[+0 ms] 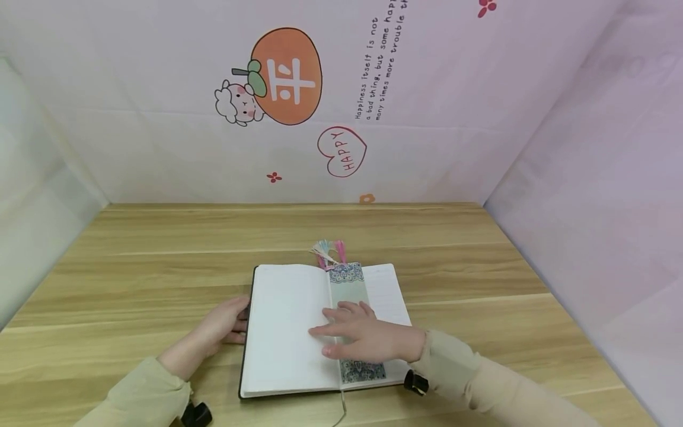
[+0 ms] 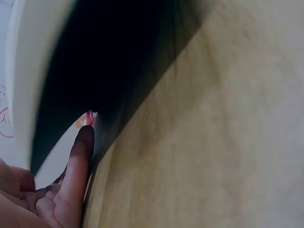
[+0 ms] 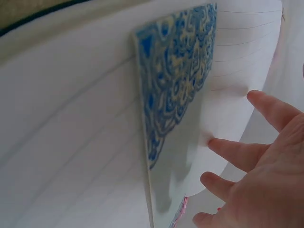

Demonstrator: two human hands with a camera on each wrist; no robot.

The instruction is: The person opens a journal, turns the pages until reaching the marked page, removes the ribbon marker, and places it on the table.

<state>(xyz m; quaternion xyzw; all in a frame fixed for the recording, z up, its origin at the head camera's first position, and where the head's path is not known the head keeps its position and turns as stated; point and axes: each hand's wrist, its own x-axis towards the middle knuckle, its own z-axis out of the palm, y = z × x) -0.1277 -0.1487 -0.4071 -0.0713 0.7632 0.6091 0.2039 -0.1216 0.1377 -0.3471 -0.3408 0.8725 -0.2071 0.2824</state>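
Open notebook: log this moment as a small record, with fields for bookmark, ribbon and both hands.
Notebook: open on wooden table
Bookmark: on right-hand page along the fold, patterned ends
Tassels: past the top edge
Ribbon marker: extends past the bottom edge
Left hand: at left edge, fingers partly beneath dark cover
Right hand: spread over bookmark; contact unclear

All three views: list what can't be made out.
Head view: right page, partly hidden by bookmark and right hand.
Head view: ribbon, end cut off by bottom edge.
Head view: wall writing, cut off by top edge.
Left wrist view: notebook cover, too dark for detail.
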